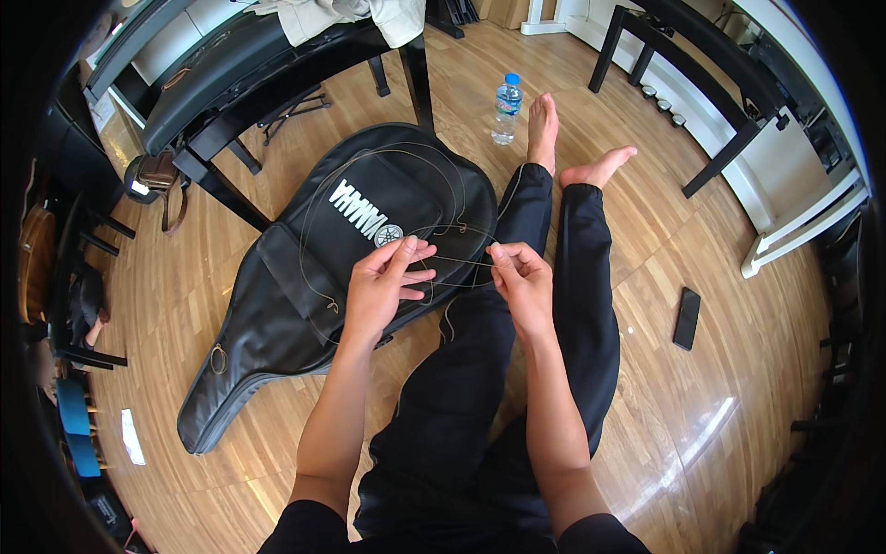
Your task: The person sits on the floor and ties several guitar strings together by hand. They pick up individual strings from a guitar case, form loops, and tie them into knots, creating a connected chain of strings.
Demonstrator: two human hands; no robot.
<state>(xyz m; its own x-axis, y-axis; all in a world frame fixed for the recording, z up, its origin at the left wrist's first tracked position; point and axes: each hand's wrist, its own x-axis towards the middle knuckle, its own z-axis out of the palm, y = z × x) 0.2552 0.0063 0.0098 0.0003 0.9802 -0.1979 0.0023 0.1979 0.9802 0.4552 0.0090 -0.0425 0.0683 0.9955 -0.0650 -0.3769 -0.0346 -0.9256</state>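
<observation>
A long, thin guitar string runs between my two hands, its loose loops curving above and over the black guitar bag. My left hand pinches the string between thumb and forefinger, the other fingers spread. Thumb and fingertips of my right hand are pressed together on another stretch of it. The bag lies flat, white lettering upward, against my left leg. On its narrow neck end rests a small coil of string. Which loops belong to one string I cannot tell.
A clear water bottle with a blue cap stands beyond my feet. A black phone lies on the wooden floor at right. A black bench rises behind the bag; another bench stands before a white piano. White paper lies far left.
</observation>
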